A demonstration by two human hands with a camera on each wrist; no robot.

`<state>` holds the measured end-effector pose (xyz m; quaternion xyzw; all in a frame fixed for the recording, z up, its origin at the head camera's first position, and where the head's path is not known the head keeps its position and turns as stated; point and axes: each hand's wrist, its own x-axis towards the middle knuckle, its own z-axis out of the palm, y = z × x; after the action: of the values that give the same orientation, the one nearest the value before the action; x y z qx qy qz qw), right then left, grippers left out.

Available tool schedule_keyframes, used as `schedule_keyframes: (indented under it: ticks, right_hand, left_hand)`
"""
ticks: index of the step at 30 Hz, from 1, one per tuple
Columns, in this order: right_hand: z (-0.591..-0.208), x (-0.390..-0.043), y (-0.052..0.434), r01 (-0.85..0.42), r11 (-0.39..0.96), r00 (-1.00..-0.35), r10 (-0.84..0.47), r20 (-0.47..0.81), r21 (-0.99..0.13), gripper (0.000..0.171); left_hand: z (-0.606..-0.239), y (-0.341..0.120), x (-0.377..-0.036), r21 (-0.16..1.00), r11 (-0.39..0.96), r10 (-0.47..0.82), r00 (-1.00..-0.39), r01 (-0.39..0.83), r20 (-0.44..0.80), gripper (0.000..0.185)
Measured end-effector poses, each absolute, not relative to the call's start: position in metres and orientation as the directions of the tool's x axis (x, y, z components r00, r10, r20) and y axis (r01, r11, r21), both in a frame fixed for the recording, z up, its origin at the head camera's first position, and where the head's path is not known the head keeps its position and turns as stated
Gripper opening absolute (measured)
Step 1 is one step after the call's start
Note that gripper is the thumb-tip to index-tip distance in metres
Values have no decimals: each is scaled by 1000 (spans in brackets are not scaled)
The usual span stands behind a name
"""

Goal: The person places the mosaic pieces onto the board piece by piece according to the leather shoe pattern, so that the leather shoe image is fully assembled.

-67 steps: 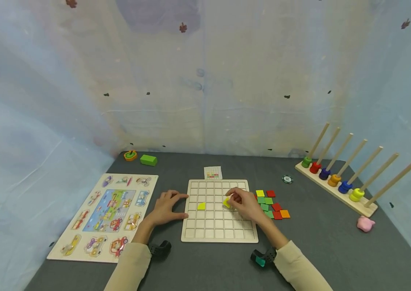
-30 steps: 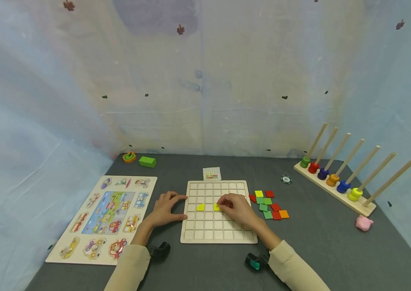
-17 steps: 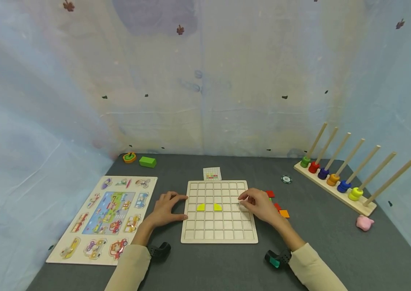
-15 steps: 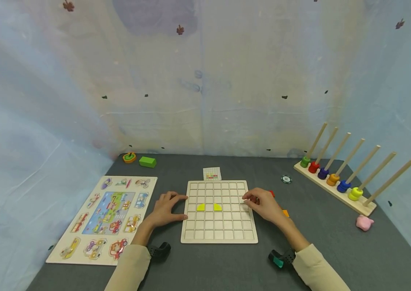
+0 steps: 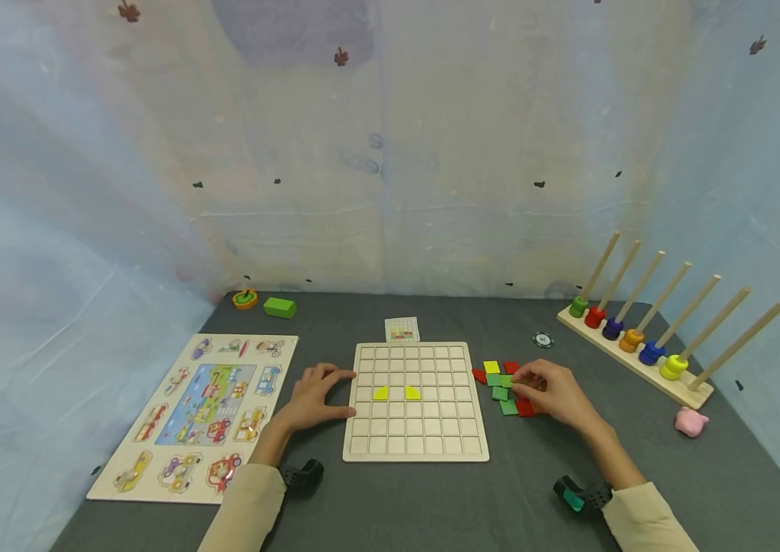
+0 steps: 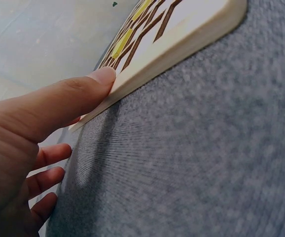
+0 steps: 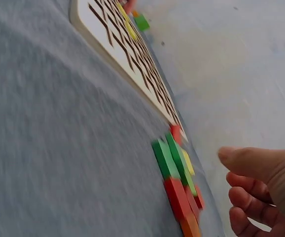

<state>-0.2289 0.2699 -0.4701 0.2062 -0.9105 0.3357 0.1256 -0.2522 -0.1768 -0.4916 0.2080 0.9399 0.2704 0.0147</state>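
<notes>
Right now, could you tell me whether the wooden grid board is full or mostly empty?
Mostly empty: the grid board holds only two yellow tiles, side by side with one bare cell between them.

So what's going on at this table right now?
A person is working at a wooden grid board on a grey table. Two yellow tiles sit in one row of the board, one cell apart. The left hand rests against the board's left edge, thumb on its side. The right hand is over the loose pile of tiles (green, red, yellow) beside the board, fingers curled just above them; it is not clear whether it holds one yet.
</notes>
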Motion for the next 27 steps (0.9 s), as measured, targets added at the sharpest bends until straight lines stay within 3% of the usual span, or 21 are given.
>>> schedule_keyframes:
  ticks: [15,27]
  right_hand:
    - [-473,-222,312,-376,713,-922,-351,163,-593,25]
    - [-478,-220,315,-385,661,-908,-395,138,-645,24]
  left_hand:
    - [-491,-177,-251,517,765,403,-911,385,82,64]
    - [-490,-177,-251,521,764,403,-912,381,76,65]
